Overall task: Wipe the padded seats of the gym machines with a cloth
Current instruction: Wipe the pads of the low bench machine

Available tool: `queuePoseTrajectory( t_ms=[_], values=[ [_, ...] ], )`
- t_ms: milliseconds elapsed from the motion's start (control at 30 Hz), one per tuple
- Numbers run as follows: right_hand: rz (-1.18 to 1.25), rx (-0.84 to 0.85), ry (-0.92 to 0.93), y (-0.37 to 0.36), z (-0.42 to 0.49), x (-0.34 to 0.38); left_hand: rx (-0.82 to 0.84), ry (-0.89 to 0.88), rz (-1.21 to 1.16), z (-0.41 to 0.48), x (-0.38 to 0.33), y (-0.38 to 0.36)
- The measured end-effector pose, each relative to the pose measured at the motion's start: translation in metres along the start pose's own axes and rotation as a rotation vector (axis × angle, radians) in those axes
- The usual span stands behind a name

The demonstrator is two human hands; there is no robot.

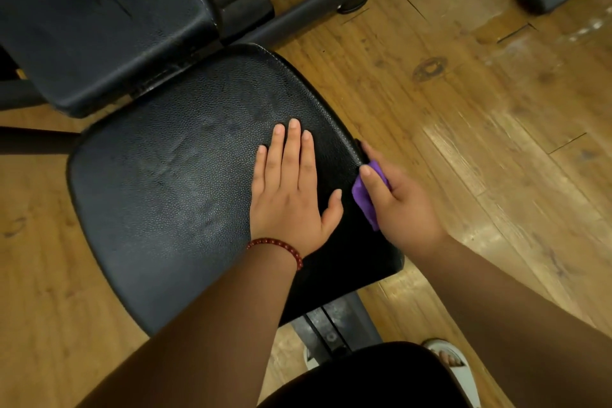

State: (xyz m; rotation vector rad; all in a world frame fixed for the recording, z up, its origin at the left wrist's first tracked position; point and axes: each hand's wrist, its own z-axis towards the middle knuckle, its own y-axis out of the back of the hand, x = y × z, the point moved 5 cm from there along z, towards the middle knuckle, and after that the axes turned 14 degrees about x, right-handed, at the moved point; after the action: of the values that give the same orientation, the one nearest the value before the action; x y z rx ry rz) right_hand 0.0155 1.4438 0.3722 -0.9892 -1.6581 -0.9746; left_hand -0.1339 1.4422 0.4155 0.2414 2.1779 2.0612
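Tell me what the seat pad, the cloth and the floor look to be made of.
The seat pad: likely black vinyl or faux leather; pebbled grain, sheen, stitched edge seam. The cloth: soft purple fabric, perhaps microfibre; matte, bunched into folds. The floor: wood or wood-look laminate; plank seams, grain, knots, glossy reflections.

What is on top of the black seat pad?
The left hand lies flat on the seat pad. The right hand grips the purple cloth against its right edge. The pad beneath palm and forearm is hidden.
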Motion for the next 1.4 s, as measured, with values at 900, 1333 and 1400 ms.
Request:
queuePoseTrajectory(
  t_ms=[900,1333,1400],
  values=[
    [-0.088,-0.121,-0.047,-0.011,-0.045,-0.030,0.004,-0.101,0.057,-0.006,-0.011,-0.002],
    [-0.089,-0.206,-0.045,-0.015,-0.067,-0.047,-0.022,-0.125,0.026,-0.031,-0.026,-0.019],
    [-0.094,-0.197,-0.065,-0.015,-0.067,-0.048,-0.014,-0.103,0.045,-0.033,-0.027,-0.022]
  ],
)
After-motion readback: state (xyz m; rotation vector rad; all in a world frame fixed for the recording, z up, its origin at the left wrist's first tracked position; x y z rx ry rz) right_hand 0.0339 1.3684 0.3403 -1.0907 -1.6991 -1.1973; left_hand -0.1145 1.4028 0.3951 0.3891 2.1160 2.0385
